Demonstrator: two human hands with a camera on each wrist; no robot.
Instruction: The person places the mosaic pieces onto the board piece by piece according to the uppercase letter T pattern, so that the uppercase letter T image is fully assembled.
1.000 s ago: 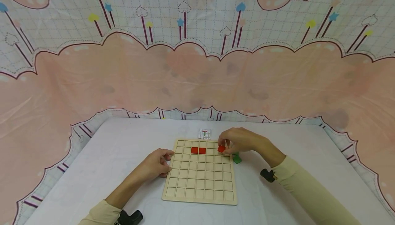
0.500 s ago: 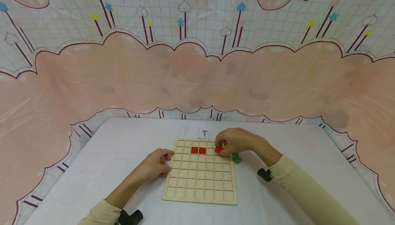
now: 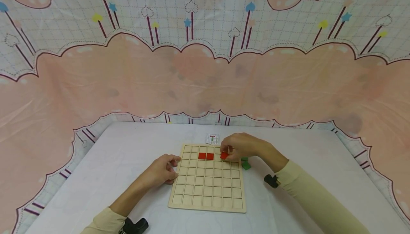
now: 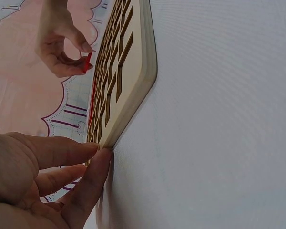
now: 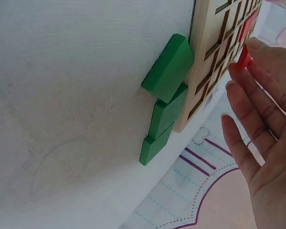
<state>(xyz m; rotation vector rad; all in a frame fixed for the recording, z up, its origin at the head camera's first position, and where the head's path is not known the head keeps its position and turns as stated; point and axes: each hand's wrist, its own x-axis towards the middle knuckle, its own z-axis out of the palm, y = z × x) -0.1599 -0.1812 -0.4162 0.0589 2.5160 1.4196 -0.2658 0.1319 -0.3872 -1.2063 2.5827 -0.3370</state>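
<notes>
A light wooden grid board [image 3: 206,180] lies on the white table. Along its left edge rest the fingertips of my left hand [image 3: 160,170], thumb and forefinger touching the side of the wood. My right hand [image 3: 241,145] pinches a small red square tile [image 3: 224,155] between thumb and fingers, close over the board's upper right part. That tile shows almost edge-on in the left wrist view, and partly behind the thumb in the right wrist view. Two red tiles [image 3: 206,156] sit side by side in the second row of squares.
Three green tiles [image 5: 169,69] lie against the board's right edge, partly under the right hand in the head view. A small card [image 3: 212,139] with a red and green T pattern lies beyond the far edge. A patterned cloth [image 3: 205,81] hangs behind the table.
My right hand has moved a little to the left with the red tile, toward the two seated red tiles. The left hand and the board have stayed put.
</notes>
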